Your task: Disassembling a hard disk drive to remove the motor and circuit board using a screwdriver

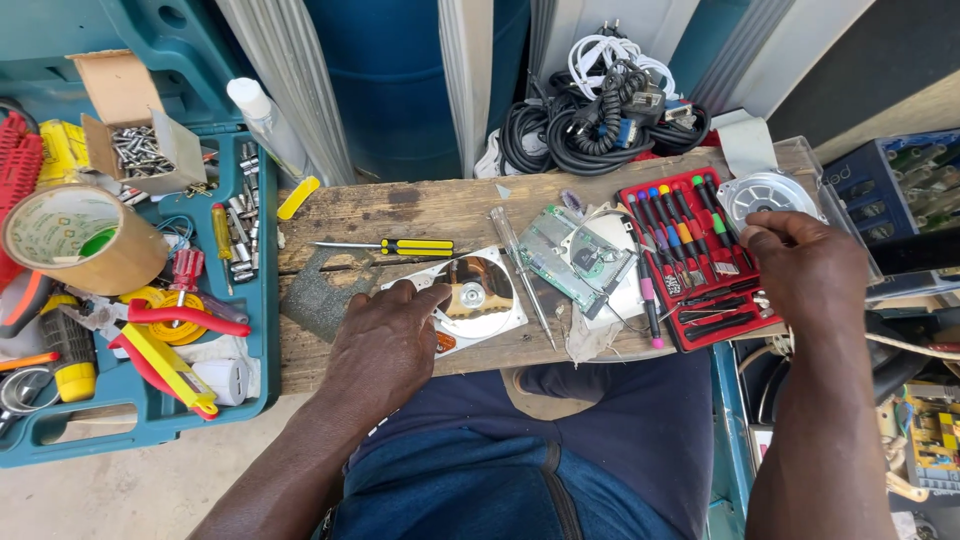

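Left hand (385, 340) flat, fingers spread, on opened hard drive (470, 297); right hand (805, 270) curled over red screwdriver set (695, 255), grip unclear; circuit board (570, 255) and clear-handled screwdriver (520, 270) between.

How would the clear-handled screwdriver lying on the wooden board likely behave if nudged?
The screwdriver has a round handle and thin shaft, so it would probably roll. It looks stiff and light. It lies between the open hard drive and the circuit board, which might stop it.
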